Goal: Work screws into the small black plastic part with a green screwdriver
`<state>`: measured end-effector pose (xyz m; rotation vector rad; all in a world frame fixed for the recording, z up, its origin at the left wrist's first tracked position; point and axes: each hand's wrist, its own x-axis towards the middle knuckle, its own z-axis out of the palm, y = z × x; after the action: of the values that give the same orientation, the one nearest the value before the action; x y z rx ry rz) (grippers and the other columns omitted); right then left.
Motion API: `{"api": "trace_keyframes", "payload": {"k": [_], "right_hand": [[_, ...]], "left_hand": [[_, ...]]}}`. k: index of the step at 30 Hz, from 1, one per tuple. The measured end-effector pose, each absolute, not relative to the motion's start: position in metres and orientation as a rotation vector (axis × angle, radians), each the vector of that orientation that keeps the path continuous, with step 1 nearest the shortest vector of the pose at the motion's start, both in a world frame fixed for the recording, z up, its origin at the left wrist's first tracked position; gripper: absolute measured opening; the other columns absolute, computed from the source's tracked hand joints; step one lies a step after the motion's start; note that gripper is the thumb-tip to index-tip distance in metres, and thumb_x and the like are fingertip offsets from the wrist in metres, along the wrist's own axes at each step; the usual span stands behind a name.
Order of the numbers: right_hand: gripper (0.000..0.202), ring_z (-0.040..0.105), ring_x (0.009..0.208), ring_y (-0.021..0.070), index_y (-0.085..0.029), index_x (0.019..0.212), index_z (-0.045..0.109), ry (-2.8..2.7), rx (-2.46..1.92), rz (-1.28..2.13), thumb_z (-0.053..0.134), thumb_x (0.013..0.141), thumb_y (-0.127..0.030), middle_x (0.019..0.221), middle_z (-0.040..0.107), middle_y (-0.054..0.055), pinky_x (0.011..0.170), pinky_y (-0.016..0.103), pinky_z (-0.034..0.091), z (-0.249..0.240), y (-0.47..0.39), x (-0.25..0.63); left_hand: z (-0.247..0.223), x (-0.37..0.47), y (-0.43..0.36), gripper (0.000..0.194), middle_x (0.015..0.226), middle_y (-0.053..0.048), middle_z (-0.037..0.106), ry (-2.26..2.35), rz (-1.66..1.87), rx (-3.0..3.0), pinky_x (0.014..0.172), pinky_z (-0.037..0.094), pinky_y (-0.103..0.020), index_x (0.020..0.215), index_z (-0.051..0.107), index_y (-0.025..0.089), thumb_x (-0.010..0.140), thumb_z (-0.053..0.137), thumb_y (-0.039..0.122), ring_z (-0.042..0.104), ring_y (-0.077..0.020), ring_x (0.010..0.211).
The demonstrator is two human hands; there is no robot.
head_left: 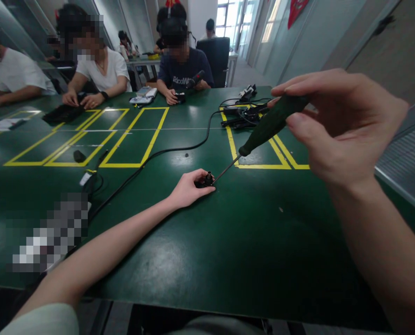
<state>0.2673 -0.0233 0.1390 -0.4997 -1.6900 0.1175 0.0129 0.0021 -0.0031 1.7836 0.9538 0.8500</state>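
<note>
My left hand (189, 188) rests on the green table and pinches a small black part (207, 179) with a short metal post standing up from it. My right hand (343, 121) is raised at the right, its fingers wrapped round the dark green handle of a screwdriver (268, 123). The thin shaft slants down to the left, and its tip is at the right side of the black part, by my left fingertips. Whether the tip sits in a screw is too small to tell.
A black cable (175, 149) runs across the table (200, 260) to a heap of dark parts (244, 116) at the back. Yellow tape frames lie beyond my hands. A blurred-out object (53, 232) lies at the left. Several people sit across the table.
</note>
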Motion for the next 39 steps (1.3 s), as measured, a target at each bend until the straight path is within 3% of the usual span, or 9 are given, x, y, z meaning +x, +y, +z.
{"api": "trace_keyframes", "payload": {"k": [7, 13, 22, 32, 39], "right_hand": [[0.033, 0.077, 0.110, 0.0118, -0.032, 0.118, 0.078, -1.734, -0.491, 0.021, 0.079, 0.089, -0.016, 0.114, 0.082, -0.008, 0.080, 0.024, 0.066, 0.139, -0.022, 0.269], [0.038, 0.078, 0.109, 0.0121, -0.030, 0.125, 0.076, -1.715, -0.522, 0.072, 0.076, 0.090, -0.016, 0.119, 0.081, -0.005, 0.086, 0.025, 0.069, 0.138, -0.023, 0.268], [0.049, 0.076, 0.106, 0.0126, -0.044, 0.117, 0.079, -1.703, -0.473, 0.099, 0.080, 0.083, -0.009, 0.119, 0.079, -0.010, 0.073, 0.021, 0.070, 0.141, -0.027, 0.263], [0.044, 0.080, 0.103, 0.0137, -0.038, 0.123, 0.078, -1.674, -0.504, 0.204, 0.069, 0.090, -0.010, 0.118, 0.081, -0.008, 0.086, 0.028, 0.072, 0.137, -0.024, 0.262], [0.044, 0.077, 0.111, 0.0150, -0.034, 0.118, 0.079, -1.647, -0.495, 0.181, 0.082, 0.081, -0.011, 0.114, 0.081, -0.005, 0.088, 0.028, 0.070, 0.135, -0.017, 0.264]], "left_hand": [[-0.006, 0.013, 0.004, 0.027, 0.103, -0.008, 0.080, 0.946, 0.846, 1.807, 0.094, 0.057, -0.039, 0.102, 0.073, 0.016, 0.082, 0.084, 0.030, 0.074, -0.0232, 0.096], [-0.004, 0.013, 0.003, 0.027, 0.103, -0.008, 0.080, 0.950, 0.852, 1.800, 0.096, 0.057, -0.040, 0.101, 0.073, 0.016, 0.081, 0.084, 0.030, 0.074, -0.0238, 0.097], [-0.003, 0.013, 0.003, 0.028, 0.102, -0.008, 0.080, 0.949, 0.845, 1.776, 0.096, 0.057, -0.041, 0.103, 0.073, 0.016, 0.081, 0.084, 0.030, 0.074, -0.0239, 0.097], [0.000, 0.014, 0.002, 0.026, 0.102, -0.008, 0.080, 0.955, 0.843, 1.771, 0.095, 0.057, -0.040, 0.100, 0.073, 0.016, 0.081, 0.084, 0.029, 0.075, -0.0238, 0.097], [0.001, 0.013, 0.003, 0.025, 0.101, -0.007, 0.081, 0.958, 0.840, 1.786, 0.094, 0.058, -0.039, 0.101, 0.074, 0.017, 0.081, 0.083, 0.029, 0.075, -0.0234, 0.095]]}}
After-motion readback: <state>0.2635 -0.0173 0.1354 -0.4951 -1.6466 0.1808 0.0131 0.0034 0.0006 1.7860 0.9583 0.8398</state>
